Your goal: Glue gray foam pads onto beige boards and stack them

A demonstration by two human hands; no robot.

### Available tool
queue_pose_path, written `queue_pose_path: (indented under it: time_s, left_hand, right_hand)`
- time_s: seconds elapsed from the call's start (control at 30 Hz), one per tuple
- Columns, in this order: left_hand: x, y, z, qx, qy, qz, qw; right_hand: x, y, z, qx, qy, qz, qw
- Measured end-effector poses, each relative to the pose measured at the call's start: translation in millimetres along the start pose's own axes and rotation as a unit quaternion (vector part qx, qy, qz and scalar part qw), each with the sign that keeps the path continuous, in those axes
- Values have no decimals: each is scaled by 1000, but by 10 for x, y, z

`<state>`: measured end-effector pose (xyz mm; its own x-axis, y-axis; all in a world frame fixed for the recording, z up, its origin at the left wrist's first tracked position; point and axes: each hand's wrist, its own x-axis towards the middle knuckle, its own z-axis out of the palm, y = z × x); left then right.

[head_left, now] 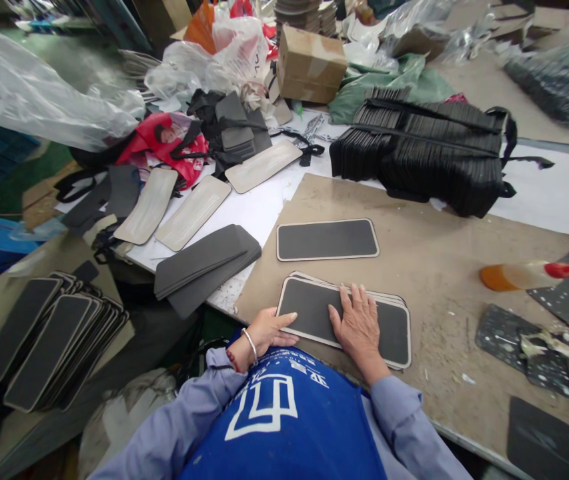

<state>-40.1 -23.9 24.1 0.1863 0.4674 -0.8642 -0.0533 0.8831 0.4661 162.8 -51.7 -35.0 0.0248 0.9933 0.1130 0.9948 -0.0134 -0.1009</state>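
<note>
A short stack of dark grey rounded panels with pale borders (309, 303) lies on the brown board close to my body. My left hand (267, 332) grips the stack's near left corner, thumb on top and fingers along the edge. Flat on the top panel rests my right hand (359, 327), its fingers stretched out and holding nothing. Just beyond the stack is a single bordered panel (328, 240). To the left, a fanned pile of plain dark grey sheets (204, 263) overlaps the table edge.
Pale curved plates (194, 213) lie at the left. A strapped bundle of black pieces (424, 147) stands behind the board (444, 267). At the right is a bottle of amber liquid (514, 275) with a red nozzle. More bordered panels (54, 340) are stacked low on the left.
</note>
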Motion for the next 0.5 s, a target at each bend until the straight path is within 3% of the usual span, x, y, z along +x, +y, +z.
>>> queue_pose_path:
  time_s: [0.2, 0.5]
  left_hand:
    - [115, -97, 64, 19, 56, 26, 998]
    - [179, -138, 84, 69, 78, 73, 992]
  right_hand:
    - [4, 2, 10, -7, 9, 4, 1000]
    - [8, -21, -5, -4, 17, 4, 1000]
